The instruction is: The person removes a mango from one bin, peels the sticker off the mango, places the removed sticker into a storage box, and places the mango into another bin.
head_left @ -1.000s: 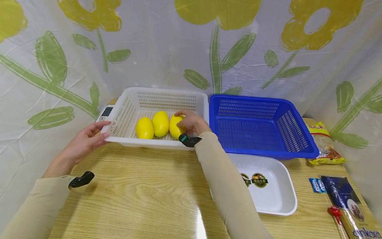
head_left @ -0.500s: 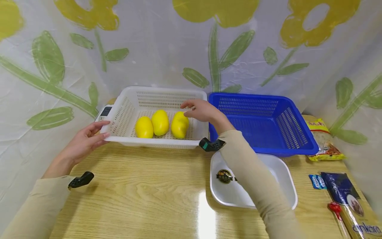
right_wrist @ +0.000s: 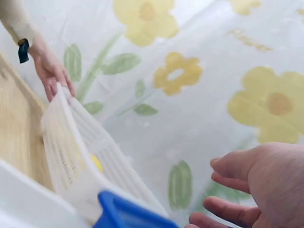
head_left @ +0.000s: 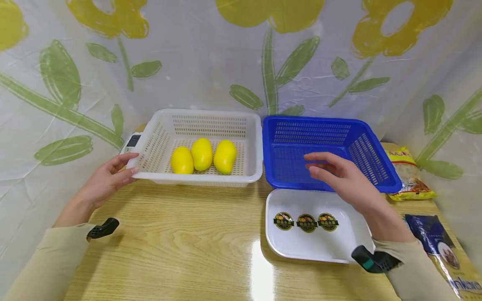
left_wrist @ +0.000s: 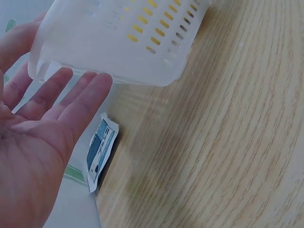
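The right hand [head_left: 340, 177] has left the third yellow fruit [head_left: 224, 156] in the white basket [head_left: 248, 175] and now hovers released, fingers relaxed, over the blue basket [head_left: 376, 184] right of centre. All three fruits lie side by side there, so that placement looks finished; the left hand [head_left: 107, 179] still rests open-fingered against the white basket's left rim.

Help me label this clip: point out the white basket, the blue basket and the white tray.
white basket [head_left: 253, 146], head view, right wall.
blue basket [head_left: 320, 122], head view, far rim.
white tray [head_left: 312, 242], head view, bare floor.

- 3 yellow fruits [head_left: 202, 155] in the white basket [head_left: 158, 138]
- 2 baskets: white, blue basket [head_left: 376, 167]
- 1 white tray [head_left: 350, 246] with 3 round stickers [head_left: 306, 222]
- 2 food packets far right [head_left: 408, 177]
- 2 hands [head_left: 109, 177]
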